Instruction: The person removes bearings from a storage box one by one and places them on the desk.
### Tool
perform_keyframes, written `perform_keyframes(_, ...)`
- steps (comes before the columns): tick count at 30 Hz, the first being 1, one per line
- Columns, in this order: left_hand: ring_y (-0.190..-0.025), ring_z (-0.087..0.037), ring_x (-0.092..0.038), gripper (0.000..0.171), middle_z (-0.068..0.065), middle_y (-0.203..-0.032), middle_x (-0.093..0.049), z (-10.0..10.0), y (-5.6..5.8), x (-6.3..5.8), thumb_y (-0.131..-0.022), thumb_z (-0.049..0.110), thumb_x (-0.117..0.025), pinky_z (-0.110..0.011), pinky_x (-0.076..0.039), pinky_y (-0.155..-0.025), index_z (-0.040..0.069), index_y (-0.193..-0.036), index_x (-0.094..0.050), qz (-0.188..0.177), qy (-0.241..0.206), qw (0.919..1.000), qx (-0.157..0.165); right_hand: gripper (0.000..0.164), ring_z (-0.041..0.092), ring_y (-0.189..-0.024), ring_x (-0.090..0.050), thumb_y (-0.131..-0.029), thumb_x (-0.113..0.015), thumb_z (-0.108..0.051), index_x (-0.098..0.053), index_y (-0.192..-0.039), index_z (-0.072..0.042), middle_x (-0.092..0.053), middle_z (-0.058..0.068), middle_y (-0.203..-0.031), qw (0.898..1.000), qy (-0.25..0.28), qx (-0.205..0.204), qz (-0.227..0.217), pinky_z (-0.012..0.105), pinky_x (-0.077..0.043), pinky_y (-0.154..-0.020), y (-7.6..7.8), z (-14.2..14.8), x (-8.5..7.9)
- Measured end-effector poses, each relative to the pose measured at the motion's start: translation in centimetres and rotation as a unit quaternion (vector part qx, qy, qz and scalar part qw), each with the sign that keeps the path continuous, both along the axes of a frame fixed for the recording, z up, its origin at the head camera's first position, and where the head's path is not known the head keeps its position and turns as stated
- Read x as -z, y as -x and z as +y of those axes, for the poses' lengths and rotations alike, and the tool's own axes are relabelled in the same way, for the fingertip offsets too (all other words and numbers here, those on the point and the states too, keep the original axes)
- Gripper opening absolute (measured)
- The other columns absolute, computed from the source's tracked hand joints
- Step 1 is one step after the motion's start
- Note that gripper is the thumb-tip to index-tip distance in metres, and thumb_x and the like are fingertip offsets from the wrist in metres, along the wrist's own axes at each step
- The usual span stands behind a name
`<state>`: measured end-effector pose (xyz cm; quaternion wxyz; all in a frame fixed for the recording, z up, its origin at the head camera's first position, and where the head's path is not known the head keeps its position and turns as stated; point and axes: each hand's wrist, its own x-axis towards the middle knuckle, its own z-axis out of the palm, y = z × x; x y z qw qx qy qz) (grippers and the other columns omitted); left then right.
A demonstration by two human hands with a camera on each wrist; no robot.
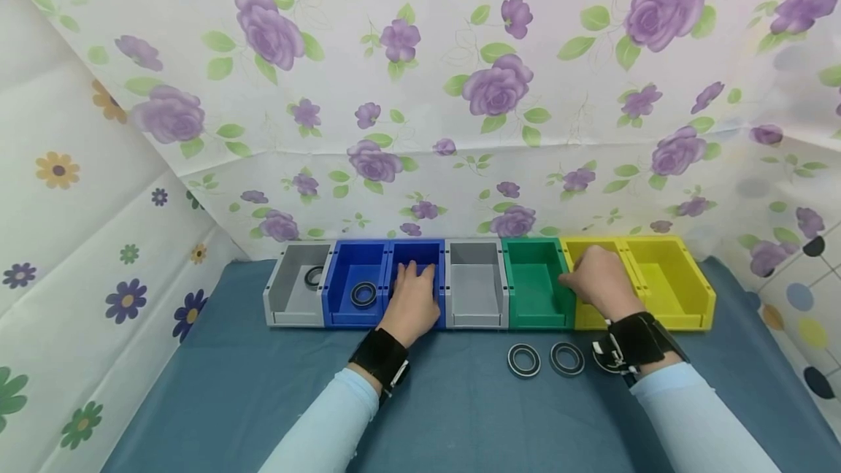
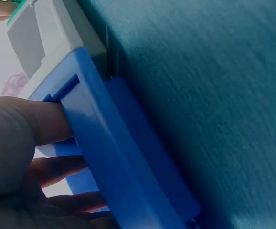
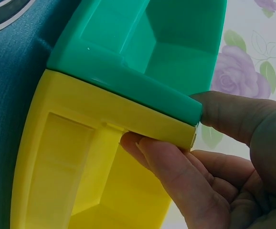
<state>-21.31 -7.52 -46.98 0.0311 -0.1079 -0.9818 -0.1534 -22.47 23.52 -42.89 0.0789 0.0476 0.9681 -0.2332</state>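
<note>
My left hand [image 1: 414, 301] reaches into the right-hand blue bin [image 2: 114, 143], its fingers spread behind the front wall in the left wrist view. The fingertips are hidden there, and no held thing shows. With thumb and fingers, my right hand [image 3: 224, 167] pinches the adjoining walls of the green bin [image 3: 128, 81] and the left-hand yellow bin [image 3: 66, 109]. The thumb lies on the green side, the fingers on the yellow side. On the cloth before these bins lie two ring bearings [image 1: 523, 360] and a third bearing [image 1: 599, 363], partly covered by the right wrist.
The bins stand side by side against a flowered backdrop [image 1: 394, 130]. One bearing [image 1: 363, 295] lies in the left-hand blue bin [image 1: 355, 318], another bearing [image 1: 313, 277] in the left grey bin [image 1: 293, 318]. A middle grey bin [image 1: 474, 283] and a right-hand yellow bin [image 1: 670, 290] complete the row.
</note>
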Motion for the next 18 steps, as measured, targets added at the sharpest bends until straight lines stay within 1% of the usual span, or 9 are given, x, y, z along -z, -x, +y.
perform_keyframes(4,-0.125,-0.048,-0.029,0.058,-0.027,-0.136,-0.038,0.17,0.2,0.13,-0.08,0.011,-0.065,-0.053,-0.03,-0.097,0.008,-0.135,-0.048,-0.034,-0.011,0.9992,-0.018,0.037,0.017,-0.042,-0.042,-0.083,-0.067,-0.029,-0.054,-0.055,-0.009,-0.038,0.0,-0.048,1.0,0.002,0.0,0.0,0.027,-0.033,-0.042,0.01,0.01,0.06)
perform_keyframes(6,-0.126,-0.045,-0.031,0.056,-0.025,-0.133,-0.042,0.24,0.34,0.14,-0.08,0.009,-0.065,-0.052,-0.026,-0.1,0.007,-0.133,-0.049,-0.046,-0.013,0.9986,-0.021,0.037,0.016,-0.042,-0.041,-0.083,-0.067,-0.029,-0.053,-0.055,-0.009,-0.038,0.0,-0.048,1.0,0.003,0.0,0.001,0.027,-0.033,-0.042,0.02,0.03,0.09)
perform_keyframes(10,-0.122,-0.034,-0.041,0.048,-0.017,-0.125,-0.053,0.31,0.63,0.27,-0.08,0.007,-0.063,-0.049,-0.021,-0.104,0.003,-0.128,-0.054,-0.066,-0.015,0.9976,-0.019,0.038,0.016,-0.041,-0.041,-0.083,-0.067,-0.029,-0.054,-0.055,-0.009,-0.038,0.0,-0.048,1.0,0.008,-0.002,0.001,0.027,-0.033,-0.042,0.04,0.1,0.16)
perform_keyframes(13,-0.116,-0.03,-0.047,0.043,-0.014,-0.12,-0.057,0.32,0.74,0.28,-0.081,0.006,-0.062,-0.048,-0.023,-0.103,0.001,-0.123,-0.057,-0.07,-0.018,0.9972,-0.019,0.038,0.017,-0.041,-0.042,-0.084,-0.067,-0.029,-0.053,-0.055,-0.009,-0.039,0.0,-0.048,1.0,0.011,-0.003,0.004,0.027,-0.033,-0.042,0.05,0.11,0.2)
perform_keyframes(15,-0.114,-0.029,-0.049,0.041,-0.015,-0.118,-0.058,0.3,0.79,0.25,-0.081,0.006,-0.062,-0.047,-0.025,-0.103,0.001,-0.121,-0.058,-0.072,-0.021,0.997,-0.021,0.038,0.016,-0.041,-0.041,-0.083,-0.067,-0.029,-0.053,-0.055,-0.009,-0.039,0.0,-0.048,1.0,0.011,-0.004,0.005,0.027,-0.033,-0.042,0.06,0.1,0.22)
perform_keyframes(18,-0.11,-0.028,-0.053,0.038,-0.014,-0.115,-0.059,0.29,0.88,0.24,-0.081,0.005,-0.062,-0.044,-0.033,-0.098,0.001,-0.119,-0.06,-0.075,-0.026,0.9966,-0.022,0.038,0.016,-0.041,-0.041,-0.084,-0.067,-0.029,-0.054,-0.055,-0.008,-0.039,0.0,-0.048,1.0,0.009,-0.003,0.005,0.027,-0.033,-0.042,0.06,0.08,0.22)
